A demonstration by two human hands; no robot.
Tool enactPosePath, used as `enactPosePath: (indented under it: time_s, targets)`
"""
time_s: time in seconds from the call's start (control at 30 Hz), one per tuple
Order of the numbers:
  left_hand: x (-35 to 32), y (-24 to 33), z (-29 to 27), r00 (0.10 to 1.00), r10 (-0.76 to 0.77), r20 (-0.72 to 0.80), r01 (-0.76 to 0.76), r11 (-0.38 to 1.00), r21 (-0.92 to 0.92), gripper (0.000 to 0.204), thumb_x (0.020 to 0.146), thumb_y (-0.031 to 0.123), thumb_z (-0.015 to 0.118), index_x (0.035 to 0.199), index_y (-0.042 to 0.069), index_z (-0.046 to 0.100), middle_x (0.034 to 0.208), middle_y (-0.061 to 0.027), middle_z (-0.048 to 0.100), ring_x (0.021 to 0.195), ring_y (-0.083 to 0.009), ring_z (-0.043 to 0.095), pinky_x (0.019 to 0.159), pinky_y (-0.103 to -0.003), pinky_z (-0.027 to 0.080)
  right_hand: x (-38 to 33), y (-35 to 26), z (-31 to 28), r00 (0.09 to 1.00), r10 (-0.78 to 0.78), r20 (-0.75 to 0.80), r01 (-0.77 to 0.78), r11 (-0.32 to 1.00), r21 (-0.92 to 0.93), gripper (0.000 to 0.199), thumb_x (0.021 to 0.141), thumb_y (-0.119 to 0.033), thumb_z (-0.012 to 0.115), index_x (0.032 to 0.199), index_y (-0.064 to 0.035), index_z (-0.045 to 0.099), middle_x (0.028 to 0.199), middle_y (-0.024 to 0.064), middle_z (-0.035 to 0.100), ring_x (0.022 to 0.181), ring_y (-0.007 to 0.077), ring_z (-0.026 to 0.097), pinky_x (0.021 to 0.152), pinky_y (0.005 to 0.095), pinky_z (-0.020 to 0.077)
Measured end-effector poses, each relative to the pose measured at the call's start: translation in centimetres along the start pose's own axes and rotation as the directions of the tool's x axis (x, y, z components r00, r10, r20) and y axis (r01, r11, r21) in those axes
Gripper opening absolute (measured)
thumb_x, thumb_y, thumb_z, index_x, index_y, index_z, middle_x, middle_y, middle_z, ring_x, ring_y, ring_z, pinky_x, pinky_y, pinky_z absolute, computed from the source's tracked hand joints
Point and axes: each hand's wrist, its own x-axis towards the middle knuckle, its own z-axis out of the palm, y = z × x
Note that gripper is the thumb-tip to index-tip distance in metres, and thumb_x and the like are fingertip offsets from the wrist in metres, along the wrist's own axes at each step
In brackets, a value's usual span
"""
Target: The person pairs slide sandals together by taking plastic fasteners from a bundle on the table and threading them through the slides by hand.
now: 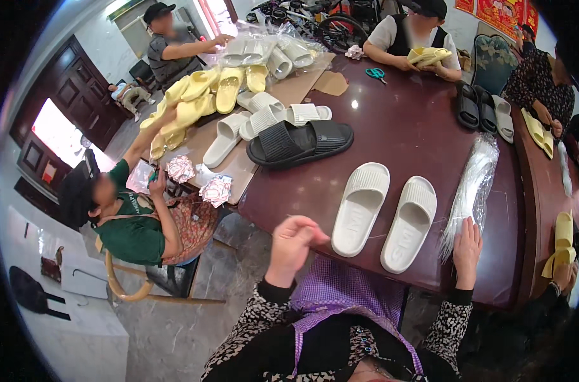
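Observation:
Side by side at the table's near edge lie two white slide sandals, the left slide [360, 210] and the right slide [409, 226], with toes pointing away from me. My left hand [292, 247] hovers just left of the left slide's heel. Its thumb and fingers are pinched together, and whatever they may hold is too small to make out. To the right of the slides, a bundle of thin clear plastic strands [471, 184] lies in a clear bag. My right hand [467, 249] rests flat on the bundle's near end, fingers stretched out.
Black slides [300, 144] and several white slides sit beyond, with yellow slides [229, 89] piled farther left. Blue-handled scissors [376, 74] lie near the far edge. A person in green [136, 219] sits left; another across holds a yellow slide [428, 57].

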Motion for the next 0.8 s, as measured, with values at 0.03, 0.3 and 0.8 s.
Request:
enactPosePath:
  time_s: [0.03,0.3,0.8]
  targets:
    - [0.1,0.8,-0.7,0.995,0.086,-0.048,-0.088,0.995,-0.039,0.007,0.091,0.002,0.056,0.096,-0.001,0.06,0.081,-0.0119,0.065,0.074,-0.0215,0.065,0.074,-0.038,0.056,-0.1,0.2,0.0,1.0,0.002,-0.008,-0.002,1.0,0.002,0.045,0.092,-0.013,0.048,0.136,-0.0018,0.045,0.14,0.014,0.047,0.13,0.0349,0.041,0.107,0.0457,0.0317]
    - [0.5,3.8,-2.8,0.957,0.225,-0.184,-0.246,0.963,-0.106,0.008,0.093,0.007,0.056,0.1,0.004,0.06,0.087,-0.0102,0.064,0.076,-0.0193,0.061,0.075,-0.039,0.055,0.0,-0.3,-1.4,0.999,-0.015,-0.041,0.019,0.995,0.098,0.041,0.094,-0.017,0.05,0.132,-0.0019,0.049,0.138,0.016,0.049,0.13,0.0334,0.041,0.108,0.0461,0.0302]
    - [0.4,0.5,7.7,0.957,0.289,0.02,-0.289,0.957,0.011,0.01,0.094,0.007,0.055,0.103,0.002,0.058,0.09,-0.0129,0.064,0.079,-0.0206,0.06,0.081,-0.04,0.054,-2.1,-16.0,-9.8,0.833,-0.303,-0.463,0.553,0.473,0.685,0.024,0.073,-0.003,0.072,0.096,-0.0018,0.065,0.08,0.0104,0.061,0.074,0.0274,0.061,0.066,0.0352,0.0486]
